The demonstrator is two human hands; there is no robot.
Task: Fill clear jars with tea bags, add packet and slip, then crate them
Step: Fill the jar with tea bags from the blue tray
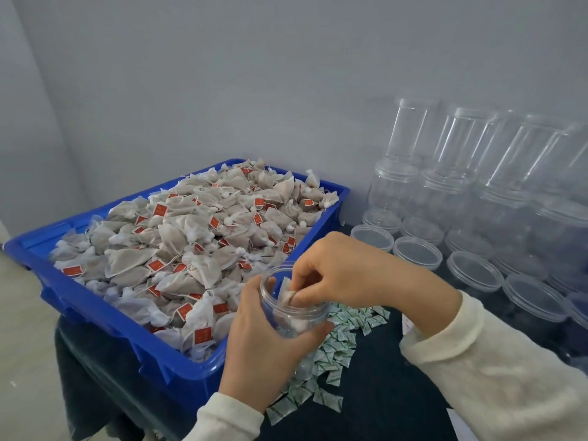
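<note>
My left hand [261,348] grips a clear jar [297,316] from below and the side, holding it tilted over the table in front of me. Over the jar's open mouth, my right hand [337,270] pinches a tea bag [288,292] and has its fingertips inside the rim. More tea bags lie in the jar's bottom. A blue crate [105,316] heaped with tea bags [191,237] bearing red tags stands to the left. Small green-and-white packets [331,354] lie scattered on the dark table under the jar.
Empty clear jars [413,253] stand in rows at the right, some stacked two high against the grey wall [222,74]. A white paper corner [458,421] shows at the lower right. The dark tablecloth [375,393] covers the table.
</note>
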